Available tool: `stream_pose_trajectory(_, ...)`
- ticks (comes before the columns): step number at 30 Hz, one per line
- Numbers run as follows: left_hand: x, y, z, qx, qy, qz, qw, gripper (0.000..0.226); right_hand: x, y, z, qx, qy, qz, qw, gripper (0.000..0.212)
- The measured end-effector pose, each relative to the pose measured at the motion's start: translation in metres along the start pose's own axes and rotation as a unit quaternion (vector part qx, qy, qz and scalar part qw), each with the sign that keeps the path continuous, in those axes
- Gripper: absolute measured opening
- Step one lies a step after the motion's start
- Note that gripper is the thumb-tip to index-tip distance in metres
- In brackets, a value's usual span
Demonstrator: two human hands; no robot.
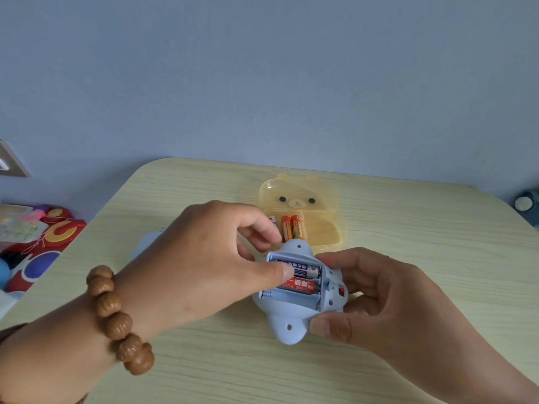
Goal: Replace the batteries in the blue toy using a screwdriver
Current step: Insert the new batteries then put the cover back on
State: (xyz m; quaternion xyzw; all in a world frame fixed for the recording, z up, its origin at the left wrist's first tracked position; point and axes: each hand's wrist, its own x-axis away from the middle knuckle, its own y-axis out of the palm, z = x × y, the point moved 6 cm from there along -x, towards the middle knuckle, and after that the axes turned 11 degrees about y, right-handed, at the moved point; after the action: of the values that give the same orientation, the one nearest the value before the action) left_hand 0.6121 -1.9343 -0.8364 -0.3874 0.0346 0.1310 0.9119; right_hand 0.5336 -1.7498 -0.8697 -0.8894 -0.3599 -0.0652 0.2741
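Left hand (201, 258): bracelet (112, 304) of large, ridged brown beads sat at the wrist; dark brown sleeve edge (11, 330) showed farther up.

Orange battery (298, 227), in the yellow case (323, 196): you can make out "HUATAI" running along its length.
Purple battery (303, 269), in the blue toy (287, 330): white Chinese characters, too blurred for you to read.
Red battery (297, 287), just beside it: larger white Chinese characters, likewise unreadable.
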Motion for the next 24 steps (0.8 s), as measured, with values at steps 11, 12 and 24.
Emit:
stream_pose_trajectory(11, -0.003, 0.009, -0.010, 0.046, -0.056, -0.021, 0.997, 0.030, 0.001, 0.001, -0.001, 0.015, 0.006, -0.005, 1.000, 0.054)
stream_pose_trajectory(12, -0.003, 0.009, -0.011, 0.055, -0.063, -0.020, 0.996, 0.029, 0.001, 0.002, -0.002, 0.018, 0.006, -0.005, 1.000, 0.054)
stream_pose_trajectory(24, -0.005, -0.002, -0.010, 0.068, -0.062, -0.041, 0.995, 0.024, 0.004, 0.005, -0.006, 0.048, 0.002, -0.009, 0.999, 0.052)
